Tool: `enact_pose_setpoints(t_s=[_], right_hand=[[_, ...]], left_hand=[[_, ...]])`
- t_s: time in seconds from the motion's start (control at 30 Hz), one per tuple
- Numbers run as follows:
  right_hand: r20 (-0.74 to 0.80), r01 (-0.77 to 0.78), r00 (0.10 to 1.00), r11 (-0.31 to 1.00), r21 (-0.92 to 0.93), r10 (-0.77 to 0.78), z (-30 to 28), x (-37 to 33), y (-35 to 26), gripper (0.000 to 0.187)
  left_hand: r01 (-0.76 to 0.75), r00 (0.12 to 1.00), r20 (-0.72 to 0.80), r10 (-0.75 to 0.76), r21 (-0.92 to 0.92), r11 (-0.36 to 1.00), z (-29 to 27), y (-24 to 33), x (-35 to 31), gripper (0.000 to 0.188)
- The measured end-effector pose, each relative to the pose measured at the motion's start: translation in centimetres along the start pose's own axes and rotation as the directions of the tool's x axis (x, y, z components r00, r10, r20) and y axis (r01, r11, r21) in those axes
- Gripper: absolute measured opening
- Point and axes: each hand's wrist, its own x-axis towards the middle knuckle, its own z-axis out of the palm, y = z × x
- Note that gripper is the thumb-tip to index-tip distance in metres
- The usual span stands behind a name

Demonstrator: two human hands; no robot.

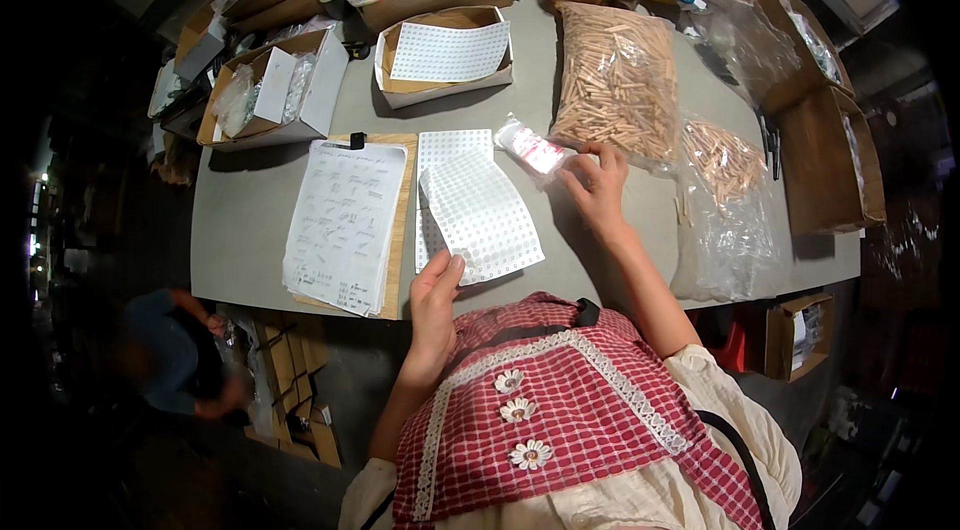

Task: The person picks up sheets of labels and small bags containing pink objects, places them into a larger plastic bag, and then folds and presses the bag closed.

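Note:
My left hand (437, 298) pinches the lower left edge of a white sheet of small round stickers (485, 215), thumb on top. The sheet is lifted and curls a little. Beneath it lies a second white sticker sheet (455, 143), flat on the table and partly covered. My right hand (600, 180) is closed, thumb and fingertips together, at the right end of a small clear plastic packet (535, 152) with red print and white contents. Whether those fingertips grip the packet's edge or some tiny thing cannot be made out.
A clipboard with written papers (345, 220) lies left. Behind are a large bag of wooden dowels (615, 80) and a shallow box with another sticker sheet (450, 50). An opened bag of dowels (720, 170) lies right. Boxes line both sides; another person (180, 350) is at lower left.

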Motion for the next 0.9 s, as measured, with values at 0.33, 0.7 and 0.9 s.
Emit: enact_pose_setpoints(t_s=[0.33,0.7,0.9], right_hand=[[0.251,0.282,0.937,0.950,-0.136,-0.242,1.3,2.4,0.0,0.020],[0.378,0.616,0.770,0.753,-0.231,-0.514,-2.3,5.4,-2.1,0.034],[0.429,0.650,0.718,0.749,-0.130,-0.548,-1.3,5.1,-1.8,0.029]], left_hand=[[-0.054,0.998,0.008,0.054,-0.052,0.997,0.1,0.6,0.2,0.028],[-0.133,0.990,-0.051,0.129,-0.076,0.988,0.0,0.1,0.2,0.027],[-0.138,0.990,-0.032,0.136,-0.105,0.985,0.1,-0.2,0.2,0.028]])
